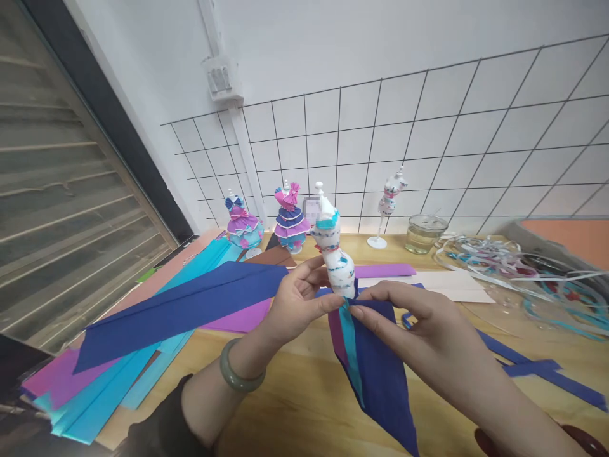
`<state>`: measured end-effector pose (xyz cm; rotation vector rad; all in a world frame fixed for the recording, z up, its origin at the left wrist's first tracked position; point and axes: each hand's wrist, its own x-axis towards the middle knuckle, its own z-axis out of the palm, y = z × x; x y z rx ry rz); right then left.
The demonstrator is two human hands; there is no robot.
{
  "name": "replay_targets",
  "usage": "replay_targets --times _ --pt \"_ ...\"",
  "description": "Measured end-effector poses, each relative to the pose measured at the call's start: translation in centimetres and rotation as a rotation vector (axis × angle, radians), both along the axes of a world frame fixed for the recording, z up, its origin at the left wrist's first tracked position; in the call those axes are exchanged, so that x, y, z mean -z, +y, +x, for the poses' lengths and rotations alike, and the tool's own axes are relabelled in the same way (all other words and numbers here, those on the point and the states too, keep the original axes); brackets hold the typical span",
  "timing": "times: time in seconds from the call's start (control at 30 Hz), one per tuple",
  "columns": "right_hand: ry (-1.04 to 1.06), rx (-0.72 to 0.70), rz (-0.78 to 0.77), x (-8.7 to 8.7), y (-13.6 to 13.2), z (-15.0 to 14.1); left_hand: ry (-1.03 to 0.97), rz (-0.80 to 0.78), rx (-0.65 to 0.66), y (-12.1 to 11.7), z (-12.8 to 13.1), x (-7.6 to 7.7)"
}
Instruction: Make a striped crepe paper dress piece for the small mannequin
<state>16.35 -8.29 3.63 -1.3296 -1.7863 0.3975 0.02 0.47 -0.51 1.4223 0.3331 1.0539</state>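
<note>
Two bare hands at work on a small mannequin torso, held near the middle of the view above a wooden surface (285,400). The left hand (302,295) grips the lower part of the mannequin torso (337,257), its fingers partly hidden behind and its thumb extended across the front. The torso is white, tilted slightly and flecked with blue and pink; a turquoise band circles its upper part. The right hand (423,324) pinches the upper edge of a dark blue panel (385,362) between thumb and index finger, close against the torso's lower end. Beside this panel hang a turquoise strip (351,349) and a purple strip (335,330). A green bangle (238,374) (worn on the left wrist) lies clear of the materials.

Left: a long dark blue sheet (190,308) overlies turquoise sheets (92,406). Rear: two dressed figures, one in a purple and light blue gown (243,228), the other in a tiered purple and navy gown (291,222); farther right, a smaller mannequin (389,198) upright on a stand, then a glass bowl (425,235) of yellowish liquid. Right: tangled ribbons (495,254) and, nearer, dark blue strips (552,371).
</note>
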Motion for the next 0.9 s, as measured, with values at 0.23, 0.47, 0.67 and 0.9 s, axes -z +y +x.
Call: replay_targets --times 0.23,0.47,0.67,0.9 --pt "0.013 -0.077 0.002 0.0 0.2 0.0 0.001 -0.038 -0.023 -0.2 0.2 -0.1" --pt "0.078 -0.057 -0.034 0.5 0.4 0.2 -0.027 -0.031 0.011 -0.2 0.2 -0.1" --pt "0.110 0.048 -0.093 0.9 0.7 0.0 -0.050 -0.060 0.012 -0.3 0.1 0.0" --pt "0.152 0.066 -0.134 1.0 0.6 -0.1 -0.054 -0.092 0.014 -0.5 0.2 0.0"
